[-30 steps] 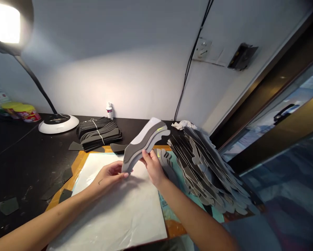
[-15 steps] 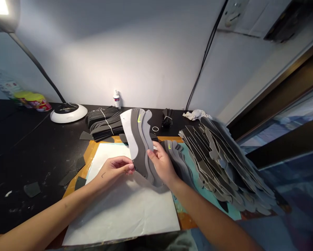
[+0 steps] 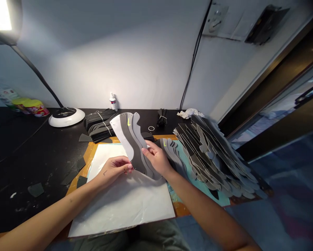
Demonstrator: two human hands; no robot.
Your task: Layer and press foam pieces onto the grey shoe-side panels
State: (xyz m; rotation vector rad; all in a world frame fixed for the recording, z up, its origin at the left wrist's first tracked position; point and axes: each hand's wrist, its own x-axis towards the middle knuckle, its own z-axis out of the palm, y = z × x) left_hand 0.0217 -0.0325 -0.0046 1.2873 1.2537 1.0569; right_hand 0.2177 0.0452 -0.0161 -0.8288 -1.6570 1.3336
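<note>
Both my hands hold one grey shoe-upper panel point(image 3: 130, 139), made of light and dark grey wavy layers with a small yellow-green mark. It stands almost upright above a white sheet point(image 3: 125, 198). My left hand point(image 3: 114, 169) pinches its lower left edge. My right hand point(image 3: 157, 158) grips its right edge with fingers closed. Just right of that hand lies a short row of similar panels point(image 3: 172, 153) on a teal mat.
A big fanned pile of grey panels point(image 3: 214, 157) fills the right of the black table point(image 3: 28, 153). Bundled dark pieces point(image 3: 100, 123), a small white bottle point(image 3: 113, 102), a lamp base point(image 3: 66, 116), a crumpled cloth point(image 3: 189, 113) and loose dark scraps point(image 3: 36, 189) lie around.
The panel has swung from lying slanted to the right to standing nearly upright with its yellow-green mark facing me. Both hands kept hold of it.
</note>
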